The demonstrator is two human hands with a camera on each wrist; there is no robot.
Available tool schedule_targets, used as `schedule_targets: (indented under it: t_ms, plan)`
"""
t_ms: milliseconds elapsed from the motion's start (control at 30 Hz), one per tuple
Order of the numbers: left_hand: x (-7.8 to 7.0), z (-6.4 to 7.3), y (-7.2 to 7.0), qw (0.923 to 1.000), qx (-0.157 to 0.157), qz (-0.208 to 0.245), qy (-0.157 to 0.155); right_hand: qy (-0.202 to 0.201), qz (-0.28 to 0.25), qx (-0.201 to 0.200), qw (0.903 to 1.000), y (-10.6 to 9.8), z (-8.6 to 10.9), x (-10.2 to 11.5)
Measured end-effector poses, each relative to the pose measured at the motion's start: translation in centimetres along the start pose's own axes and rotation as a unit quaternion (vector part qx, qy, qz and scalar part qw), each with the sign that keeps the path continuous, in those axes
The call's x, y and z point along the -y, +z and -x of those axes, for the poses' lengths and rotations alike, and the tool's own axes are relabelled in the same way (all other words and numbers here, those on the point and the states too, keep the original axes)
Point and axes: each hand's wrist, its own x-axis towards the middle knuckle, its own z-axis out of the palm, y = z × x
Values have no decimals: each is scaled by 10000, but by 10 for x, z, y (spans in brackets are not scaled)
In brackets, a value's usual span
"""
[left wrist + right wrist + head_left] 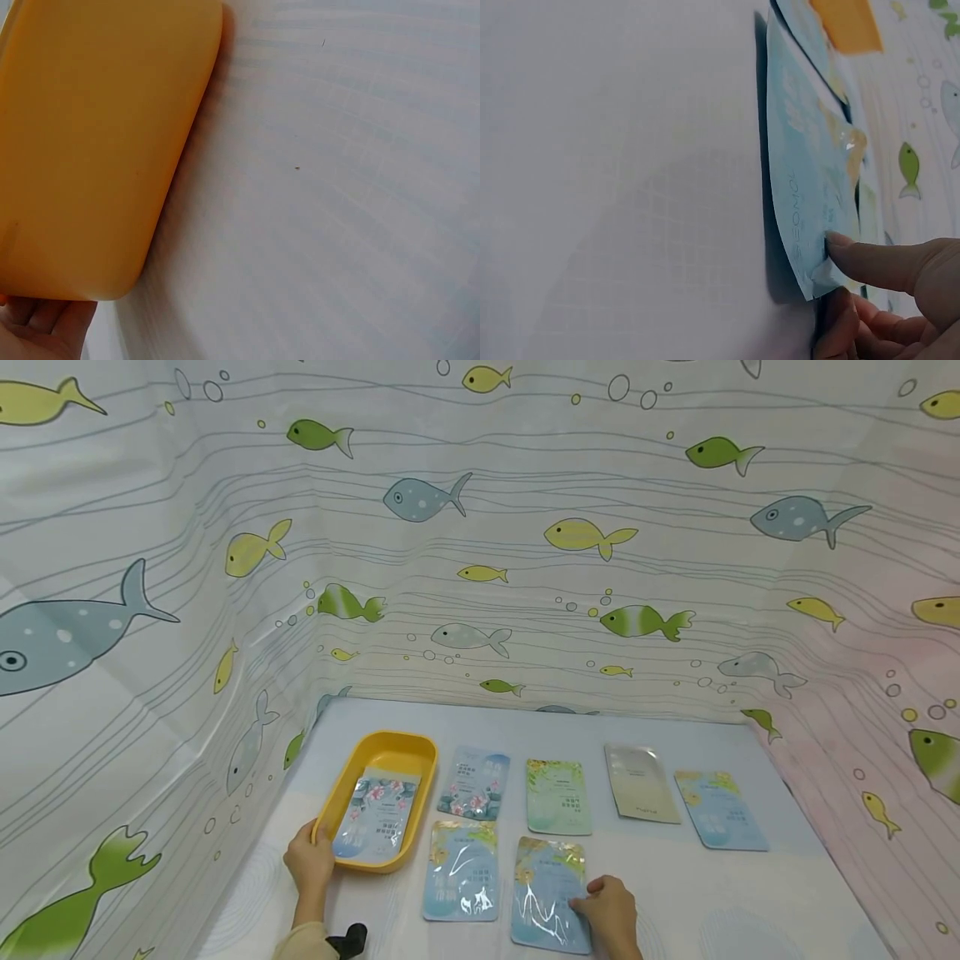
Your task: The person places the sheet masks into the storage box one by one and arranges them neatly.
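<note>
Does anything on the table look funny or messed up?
I see no spills or tears. The beige packet, between the green packet and a blue packet, looks odd: it's plain, without their colourful prints.

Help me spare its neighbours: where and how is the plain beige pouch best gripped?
Probably pinch the beige pouch by its near short edge, coming from the near side: it lies flat, with bare table before that edge, while a green packet and blue packet flank its long sides.

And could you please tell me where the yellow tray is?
In the head view, the tray is left of the loose packets, its near-left edge held by the left hand.
</note>
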Motion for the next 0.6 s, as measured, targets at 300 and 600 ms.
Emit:
schedule_targets:
  t_ms: [300, 600]
  plan:
    - [1, 0, 1, 9999, -84, 5, 86, 21, -685, 179, 9975, -5, 0, -6]
    - [-1, 0, 1, 10000, -51, 28, 61, 97, -976, 538, 9937, -8, -5, -12]
